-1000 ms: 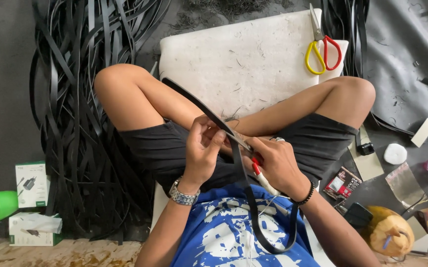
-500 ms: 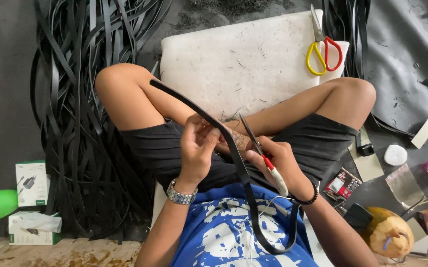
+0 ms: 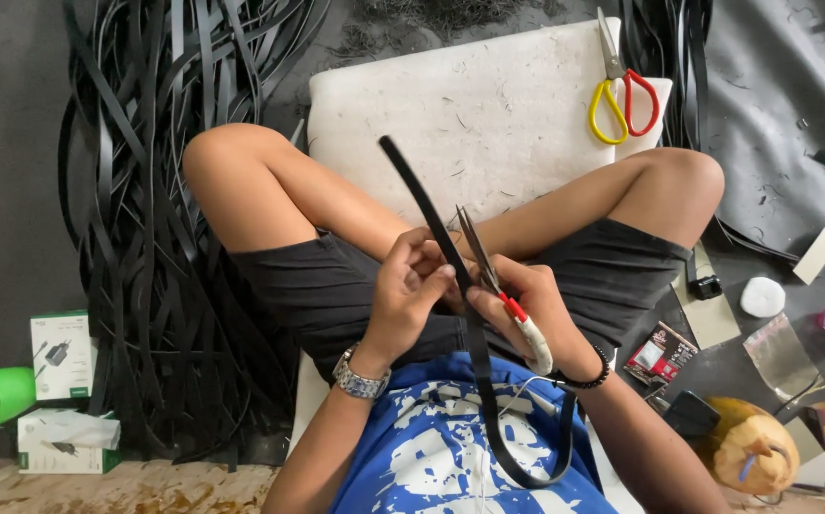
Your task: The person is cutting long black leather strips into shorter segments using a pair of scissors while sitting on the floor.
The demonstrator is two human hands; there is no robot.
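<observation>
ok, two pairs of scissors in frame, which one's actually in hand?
The white-and-red-handled scissors in the right hand, blades at the black rubber strip. The yellow-and-red-handled pair lies untouched on the white cushion.
</observation>
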